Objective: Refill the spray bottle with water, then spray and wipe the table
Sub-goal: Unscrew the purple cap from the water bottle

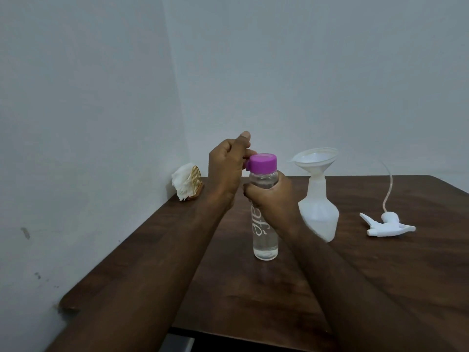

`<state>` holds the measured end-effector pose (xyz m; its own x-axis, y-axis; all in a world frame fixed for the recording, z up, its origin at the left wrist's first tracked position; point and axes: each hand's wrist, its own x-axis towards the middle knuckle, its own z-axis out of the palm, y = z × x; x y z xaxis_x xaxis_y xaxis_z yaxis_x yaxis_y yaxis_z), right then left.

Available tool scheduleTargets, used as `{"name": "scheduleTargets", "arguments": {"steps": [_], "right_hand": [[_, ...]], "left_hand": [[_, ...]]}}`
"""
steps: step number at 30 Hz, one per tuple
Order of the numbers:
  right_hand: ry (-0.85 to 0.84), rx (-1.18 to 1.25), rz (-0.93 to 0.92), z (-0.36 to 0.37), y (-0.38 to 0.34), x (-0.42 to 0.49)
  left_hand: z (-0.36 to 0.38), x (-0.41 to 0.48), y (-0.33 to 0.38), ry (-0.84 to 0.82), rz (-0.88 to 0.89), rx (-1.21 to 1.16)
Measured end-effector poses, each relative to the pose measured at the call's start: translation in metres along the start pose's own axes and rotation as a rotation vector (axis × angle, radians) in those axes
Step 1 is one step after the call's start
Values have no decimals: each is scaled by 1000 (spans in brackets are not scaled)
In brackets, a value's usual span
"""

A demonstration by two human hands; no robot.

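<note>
Dark table bears a white spray bottle holding a funnel.

Open tabletop lies between spray bottle and trigger head; water bottle crowds the left

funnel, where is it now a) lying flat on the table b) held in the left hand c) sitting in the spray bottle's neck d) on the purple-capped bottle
c: the funnel stands in the open neck of the spray bottle, whose trigger head lies apart on the table.
</note>
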<state>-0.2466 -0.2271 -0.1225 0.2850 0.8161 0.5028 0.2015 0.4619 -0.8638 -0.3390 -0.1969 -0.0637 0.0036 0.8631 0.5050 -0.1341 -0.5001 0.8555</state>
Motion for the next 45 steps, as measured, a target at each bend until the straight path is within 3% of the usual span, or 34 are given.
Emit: {"name": "scheduleTargets", "arguments": {"steps": [2, 8, 15, 23, 30, 36, 42, 45], "right_hand": [[9, -9, -2, 0, 1, 0], [18, 44, -28, 0, 4, 2], [30, 28, -55, 1, 9, 4], [40, 71, -70, 2, 10, 6], [22, 35, -50, 2, 15, 7], [47, 48, -51, 1, 12, 8], [36, 13, -77, 2, 10, 7], [32, 24, -81, 1, 9, 6]], "left_hand": [[-2, 0, -1, 1, 13, 7], [2, -1, -1, -329, -78, -42], [-1, -1, -4, -96, -9, -31], [2, 1, -1, -365, -73, -41], [-2, 0, -3, -49, 120, 75], [0, -1, -1, -379, -65, 79], [-2, -6, -5, -260, 133, 251], [-1, -7, -4, -237, 89, 288]]}}
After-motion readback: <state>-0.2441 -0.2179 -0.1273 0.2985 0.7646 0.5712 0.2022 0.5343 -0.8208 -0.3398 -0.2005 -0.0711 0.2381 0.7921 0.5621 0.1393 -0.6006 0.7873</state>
